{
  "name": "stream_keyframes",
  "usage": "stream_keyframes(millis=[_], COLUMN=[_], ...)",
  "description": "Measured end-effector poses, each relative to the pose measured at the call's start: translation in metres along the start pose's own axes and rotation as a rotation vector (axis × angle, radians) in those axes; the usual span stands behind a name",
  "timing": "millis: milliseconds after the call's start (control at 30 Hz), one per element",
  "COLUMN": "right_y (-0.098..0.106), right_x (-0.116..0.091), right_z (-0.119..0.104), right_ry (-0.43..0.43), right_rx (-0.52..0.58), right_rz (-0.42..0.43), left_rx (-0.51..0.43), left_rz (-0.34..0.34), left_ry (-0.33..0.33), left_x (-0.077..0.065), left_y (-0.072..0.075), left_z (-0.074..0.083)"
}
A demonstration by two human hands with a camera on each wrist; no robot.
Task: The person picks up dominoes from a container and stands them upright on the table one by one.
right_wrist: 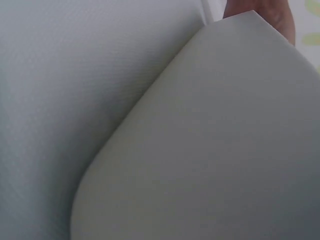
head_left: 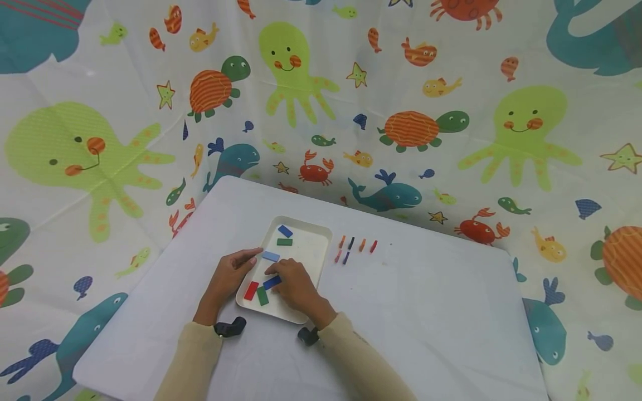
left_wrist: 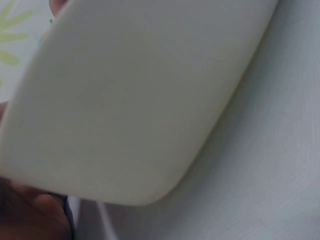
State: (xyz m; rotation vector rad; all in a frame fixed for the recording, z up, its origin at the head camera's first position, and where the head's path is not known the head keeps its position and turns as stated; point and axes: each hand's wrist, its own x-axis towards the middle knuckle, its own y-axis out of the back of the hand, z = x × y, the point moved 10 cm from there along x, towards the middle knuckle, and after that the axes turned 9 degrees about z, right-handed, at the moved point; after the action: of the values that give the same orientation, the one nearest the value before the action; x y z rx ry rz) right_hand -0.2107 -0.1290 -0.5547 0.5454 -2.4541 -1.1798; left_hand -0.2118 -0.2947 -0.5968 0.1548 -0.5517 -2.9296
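A cream tray point(head_left: 313, 253) lies on the table with several flat rectangular blocks in it. My right hand point(head_left: 297, 287) is over the tray, its curled fingers around the end of a dark blue block point(head_left: 272, 282); the thumb is largely hidden. Beside that block lie a red block point(head_left: 251, 291) and a green block point(head_left: 263, 296). At the tray's left rim is my left hand point(head_left: 232, 277), fingers extended toward a light blue block point(head_left: 271, 256). Farther back sit another green block point(head_left: 284, 242) and another blue block point(head_left: 285, 231). The tray's outer wall point(left_wrist: 120, 110) fills much of both wrist views.
Right of the tray, several short coloured sticks lie in two rows, among them a red stick point(head_left: 373, 246) and a black stick point(head_left: 351, 243). A white cloth covers the table point(head_left: 426, 317). Behind it hangs a curtain point(head_left: 331, 94) printed with sea animals.
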Motion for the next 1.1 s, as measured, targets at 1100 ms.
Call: stream_keyframes(millis=[1100], right_y=[0.016], right_x=[-0.005], right_z=[-0.01], right_ry=[0.126], right_rx=[-0.121], right_rz=[0.115], left_rx=[0.008], left_rz=[0.007], left_ry=[-0.005], left_x=[-0.001], left_y=[0.0], left_z=[0.004])
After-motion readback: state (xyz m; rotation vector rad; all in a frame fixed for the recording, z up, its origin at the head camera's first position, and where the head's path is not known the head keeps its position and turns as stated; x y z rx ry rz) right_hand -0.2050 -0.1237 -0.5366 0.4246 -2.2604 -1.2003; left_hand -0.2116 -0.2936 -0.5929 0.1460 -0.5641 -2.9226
